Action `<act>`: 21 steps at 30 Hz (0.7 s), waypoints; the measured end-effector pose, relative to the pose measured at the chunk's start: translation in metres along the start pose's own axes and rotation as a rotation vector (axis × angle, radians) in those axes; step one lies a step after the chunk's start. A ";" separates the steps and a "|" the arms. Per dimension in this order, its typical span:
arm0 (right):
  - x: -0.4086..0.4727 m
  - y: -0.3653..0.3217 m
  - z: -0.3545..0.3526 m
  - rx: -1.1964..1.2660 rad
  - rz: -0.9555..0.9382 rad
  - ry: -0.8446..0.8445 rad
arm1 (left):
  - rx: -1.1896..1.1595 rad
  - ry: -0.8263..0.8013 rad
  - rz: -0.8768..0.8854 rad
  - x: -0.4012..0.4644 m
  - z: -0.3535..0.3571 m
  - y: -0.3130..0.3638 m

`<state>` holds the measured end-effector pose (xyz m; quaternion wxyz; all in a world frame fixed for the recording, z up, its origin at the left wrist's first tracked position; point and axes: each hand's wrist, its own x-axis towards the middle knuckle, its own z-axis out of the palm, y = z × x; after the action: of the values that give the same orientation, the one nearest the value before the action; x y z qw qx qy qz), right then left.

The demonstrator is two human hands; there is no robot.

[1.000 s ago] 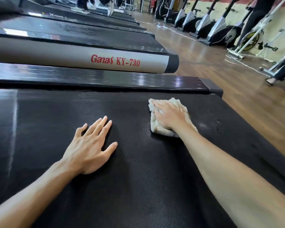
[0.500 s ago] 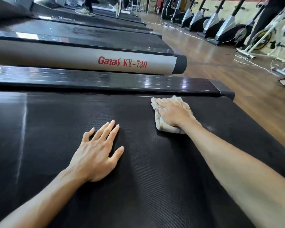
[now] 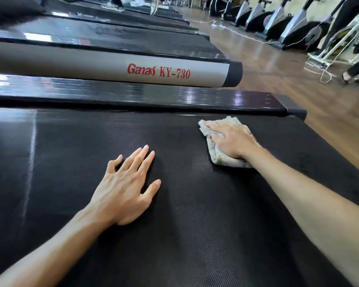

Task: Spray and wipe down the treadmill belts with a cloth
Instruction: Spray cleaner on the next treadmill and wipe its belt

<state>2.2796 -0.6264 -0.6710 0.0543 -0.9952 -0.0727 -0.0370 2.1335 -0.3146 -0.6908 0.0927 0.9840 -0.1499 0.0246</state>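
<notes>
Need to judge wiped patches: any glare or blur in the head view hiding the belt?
Head view: glare streaks on the glossy black side rail and a pale streak on the black textured treadmill belt; the beige cloth and belt look sharp; the background bikes bend with wide-angle distortion.

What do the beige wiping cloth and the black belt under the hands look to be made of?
Crumpled beige cloth: soft nappy fabric, likely terry, going by its fuzzy folds. Black treadmill belt: matte, finely ribbed weave, probably rubberised or PVC; the exact material cannot be told.
</notes>
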 end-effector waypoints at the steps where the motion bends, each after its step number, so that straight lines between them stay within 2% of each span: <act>1: 0.015 -0.007 -0.001 -0.034 0.054 0.003 | 0.003 0.002 0.001 0.000 0.000 -0.001; 4: 0.046 -0.041 0.002 -0.051 0.029 -0.053 | -0.003 0.008 0.002 0.000 0.000 -0.002; 7: 0.036 -0.069 0.006 -0.062 -0.120 -0.042 | 0.009 -0.003 0.009 0.001 0.000 -0.002; 10: -0.008 -0.057 0.007 0.027 -0.307 -0.050 | 0.002 -0.003 0.006 0.000 0.000 -0.002; 12: -0.027 -0.031 0.004 0.052 -0.349 -0.031 | -0.002 -0.002 0.003 0.000 0.000 -0.002; 13: -0.025 -0.017 -0.001 0.032 -0.325 -0.024 | 0.003 -0.001 0.003 0.001 0.000 -0.001; 15: -0.009 -0.007 -0.009 0.009 -0.150 -0.024 | 0.015 -0.009 0.001 0.000 0.000 0.000; 18: 0.025 -0.033 -0.011 -0.042 0.087 -0.004 | -0.005 -0.008 -0.003 0.000 0.001 0.001; 21: 0.040 -0.090 0.001 -0.030 0.002 0.003 | -0.012 0.006 0.004 0.001 0.000 0.001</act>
<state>2.3058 -0.5317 -0.6595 0.0395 -0.9959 -0.0710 -0.0397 2.1340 -0.3154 -0.6911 0.0991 0.9831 -0.1519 0.0267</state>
